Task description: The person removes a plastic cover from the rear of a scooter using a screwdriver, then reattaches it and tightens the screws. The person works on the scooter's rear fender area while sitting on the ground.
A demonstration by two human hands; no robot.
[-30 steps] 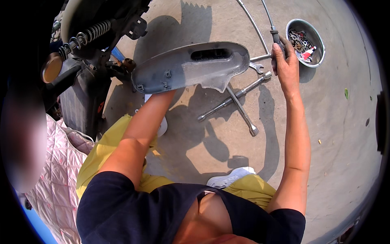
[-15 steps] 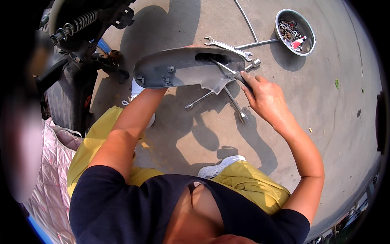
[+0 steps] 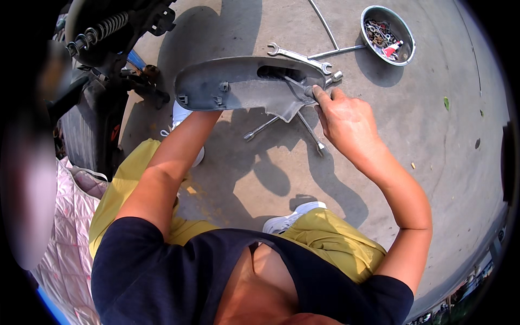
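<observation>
One grey panel (image 3: pixel 246 89) above sunlit, shadow-streaked concrete (image 3: pixel 406 122), dark tyre (image 3: pixel 89 135) at left

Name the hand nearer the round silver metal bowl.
Right. The right hand, on a dark-handled metal tool, is below and left of the bowl in the picture; the left hand, hidden behind the elongated gray plastic panel, is farther left.

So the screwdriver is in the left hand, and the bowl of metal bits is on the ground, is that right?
The hand is mixed up: the head view shows the screwdriver in the right hand. The bowl of metal bits is on the ground.
</observation>
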